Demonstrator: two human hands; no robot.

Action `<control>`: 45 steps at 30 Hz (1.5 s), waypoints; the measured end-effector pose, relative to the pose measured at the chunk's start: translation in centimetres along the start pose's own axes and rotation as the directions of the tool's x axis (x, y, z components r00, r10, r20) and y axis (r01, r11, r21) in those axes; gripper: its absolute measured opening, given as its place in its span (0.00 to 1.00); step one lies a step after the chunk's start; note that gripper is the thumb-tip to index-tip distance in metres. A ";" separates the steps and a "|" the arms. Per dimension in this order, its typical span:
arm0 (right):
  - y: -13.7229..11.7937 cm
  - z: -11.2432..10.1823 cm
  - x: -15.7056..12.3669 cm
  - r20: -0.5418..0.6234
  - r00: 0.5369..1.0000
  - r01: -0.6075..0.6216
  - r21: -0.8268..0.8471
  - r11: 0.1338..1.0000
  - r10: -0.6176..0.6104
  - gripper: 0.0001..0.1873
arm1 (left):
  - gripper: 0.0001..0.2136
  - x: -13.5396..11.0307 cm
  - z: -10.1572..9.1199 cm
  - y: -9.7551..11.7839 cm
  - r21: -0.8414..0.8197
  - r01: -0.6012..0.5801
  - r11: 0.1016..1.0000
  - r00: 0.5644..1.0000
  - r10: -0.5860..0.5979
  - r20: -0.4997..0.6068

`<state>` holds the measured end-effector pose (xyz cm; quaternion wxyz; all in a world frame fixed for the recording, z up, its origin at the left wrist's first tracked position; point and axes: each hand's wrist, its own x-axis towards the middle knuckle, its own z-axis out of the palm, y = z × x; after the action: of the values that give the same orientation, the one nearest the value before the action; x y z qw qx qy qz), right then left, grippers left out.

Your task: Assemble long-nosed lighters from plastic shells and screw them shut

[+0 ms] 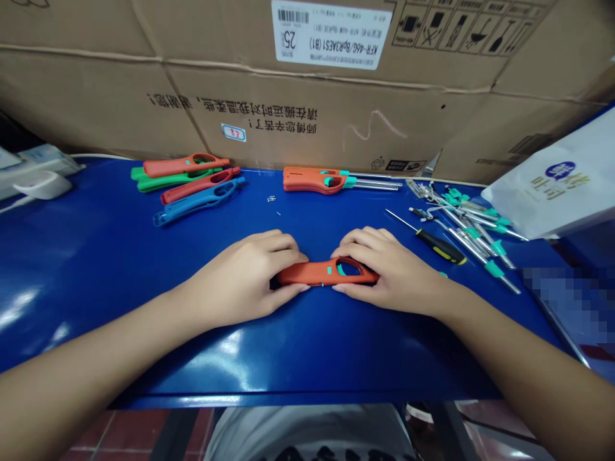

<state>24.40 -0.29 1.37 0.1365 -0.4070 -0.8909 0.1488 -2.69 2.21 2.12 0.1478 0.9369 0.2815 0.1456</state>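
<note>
Between my two hands an orange lighter [314, 273] with a teal trigger lies sideways, low over the blue table. My left hand [257, 272] grips its handle end, thumb along the near side and fingers over the far side. Around the end with the trigger loop closes my right hand [391, 269], which hides the tip, so I cannot tell whether a metal tube sticks out there. Behind my hands lie orange lighters [307, 180] with teal triggers and silver tubes. A black and yellow screwdriver [439, 246] rests right of my right hand.
Red, green and blue lighter shells [199, 197] lie at the back left. Several metal tubes with teal parts [473, 224] are piled at the right, before a white bag [552, 173]. Tiny screws [271, 198] lie mid-table. A large cardboard box [240, 83] walls off the back.
</note>
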 end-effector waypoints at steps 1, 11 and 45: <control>0.1 0.0 0.0 0.012 1.000 -0.001 0.003 1.000 0.001 0.14 | 0.07 0.0 0.0 0.0 0.014 0.013 1.000 1.000 -0.013 0.023; 0.4 -0.1 -0.1 0.052 0.999 -0.008 0.001 1.000 0.008 0.16 | 0.09 -0.2 0.1 0.3 0.060 0.052 0.997 0.995 -0.057 0.080; -1.8 0.3 -0.2 0.014 0.990 -0.141 0.017 0.990 0.141 0.14 | 0.12 -0.4 1.2 1.5 0.258 -0.026 0.966 1.000 0.029 -0.006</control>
<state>23.16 -1.59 1.75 0.1237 -0.4667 -0.8594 0.1685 -1.84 0.59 1.53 0.0215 0.9513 0.2856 0.1144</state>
